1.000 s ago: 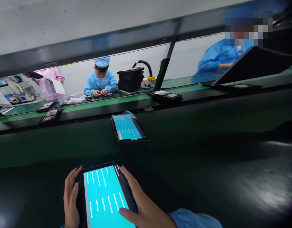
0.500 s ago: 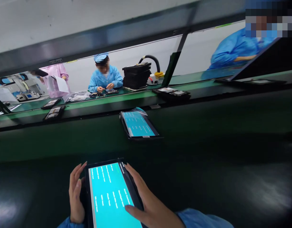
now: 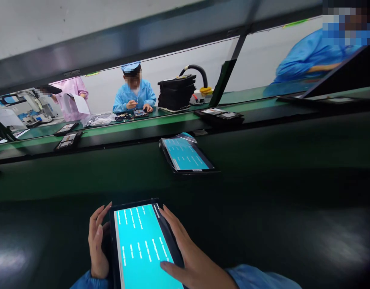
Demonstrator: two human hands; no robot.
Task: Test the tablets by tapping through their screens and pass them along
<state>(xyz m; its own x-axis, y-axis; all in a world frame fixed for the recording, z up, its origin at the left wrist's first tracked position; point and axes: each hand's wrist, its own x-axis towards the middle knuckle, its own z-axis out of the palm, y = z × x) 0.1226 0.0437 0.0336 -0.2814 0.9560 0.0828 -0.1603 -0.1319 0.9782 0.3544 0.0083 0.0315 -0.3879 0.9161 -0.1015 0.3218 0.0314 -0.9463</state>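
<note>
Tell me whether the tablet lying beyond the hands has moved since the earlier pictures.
Yes: judged against the pale patch just beyond it, the far tablet has shifted to the right, closing the sideways gap between them.

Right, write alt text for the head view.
The person's left hand and right hand hold a tablet with a lit cyan screen. Beyond it, a second lit tablet lies on a green bench; co-workers are farther back.

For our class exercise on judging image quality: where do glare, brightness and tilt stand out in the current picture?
Head view: pale glare hazes the dark bench at lower right and far left; head view: the held tablet glows bright cyan; head view: the overhead beam runs aslant, rising to the right.
</note>
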